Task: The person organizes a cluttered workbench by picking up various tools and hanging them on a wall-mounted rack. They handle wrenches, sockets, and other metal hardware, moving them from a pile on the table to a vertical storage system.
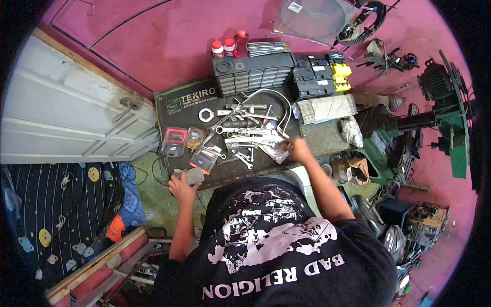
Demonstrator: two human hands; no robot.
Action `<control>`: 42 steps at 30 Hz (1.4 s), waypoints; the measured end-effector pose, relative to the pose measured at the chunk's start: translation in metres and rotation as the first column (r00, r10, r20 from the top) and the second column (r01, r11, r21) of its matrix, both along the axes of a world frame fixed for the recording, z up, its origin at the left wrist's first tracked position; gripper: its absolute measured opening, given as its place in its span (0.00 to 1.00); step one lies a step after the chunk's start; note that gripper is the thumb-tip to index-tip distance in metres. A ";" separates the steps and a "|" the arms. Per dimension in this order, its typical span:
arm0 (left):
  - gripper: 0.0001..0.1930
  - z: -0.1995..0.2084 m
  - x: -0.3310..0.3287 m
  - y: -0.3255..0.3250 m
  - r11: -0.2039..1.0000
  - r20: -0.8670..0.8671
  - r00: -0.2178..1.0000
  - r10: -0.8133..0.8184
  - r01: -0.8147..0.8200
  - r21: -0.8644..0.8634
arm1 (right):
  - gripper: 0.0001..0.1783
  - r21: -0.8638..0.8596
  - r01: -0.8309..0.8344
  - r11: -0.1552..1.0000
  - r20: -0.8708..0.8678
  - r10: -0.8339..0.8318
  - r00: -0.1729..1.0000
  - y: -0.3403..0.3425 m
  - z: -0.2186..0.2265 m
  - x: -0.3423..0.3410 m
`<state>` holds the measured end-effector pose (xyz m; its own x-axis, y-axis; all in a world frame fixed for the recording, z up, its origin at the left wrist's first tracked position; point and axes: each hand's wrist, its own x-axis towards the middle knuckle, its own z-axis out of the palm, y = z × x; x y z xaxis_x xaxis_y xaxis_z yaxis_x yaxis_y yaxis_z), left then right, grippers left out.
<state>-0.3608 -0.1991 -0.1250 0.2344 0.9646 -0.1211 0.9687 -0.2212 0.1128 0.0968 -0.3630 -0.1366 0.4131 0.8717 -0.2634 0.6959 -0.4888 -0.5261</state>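
At the bench's front left edge, my left hand (183,188) is closed around one end of a small grey rectangular block (195,176). My right hand (297,150) is bent over the bench's right part, fingers pinched together by a pale crumpled packet (276,152); what they hold is too small to make out. Between my hands lies a pile of metal wrenches (250,139), with a large ring wrench (206,115) at its far left. Beside the block are a dark and red package (206,157), a red and black boxed item (174,142) and a round amber container (195,137).
Behind the tools, a drawer cabinet (253,77) carries red bottles (229,47). Black and yellow bins (314,77) stand beside it. A white door (76,102) is at left. A green machine (452,123) and a brown paper bag (352,170) are at right.
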 end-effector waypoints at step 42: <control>0.33 -0.026 0.068 0.009 0.840 0.628 0.677 0.385 0.024 -0.542 | 0.33 0.130 -0.307 0.943 -0.740 0.298 0.603 0.094 0.021 -0.184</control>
<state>-0.2923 -0.1903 -0.1506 0.2713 0.8545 -0.4429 0.5672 0.2299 0.7909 -0.0876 -0.2688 -0.1152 -0.2120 0.9059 -0.3666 0.1827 -0.3317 -0.9255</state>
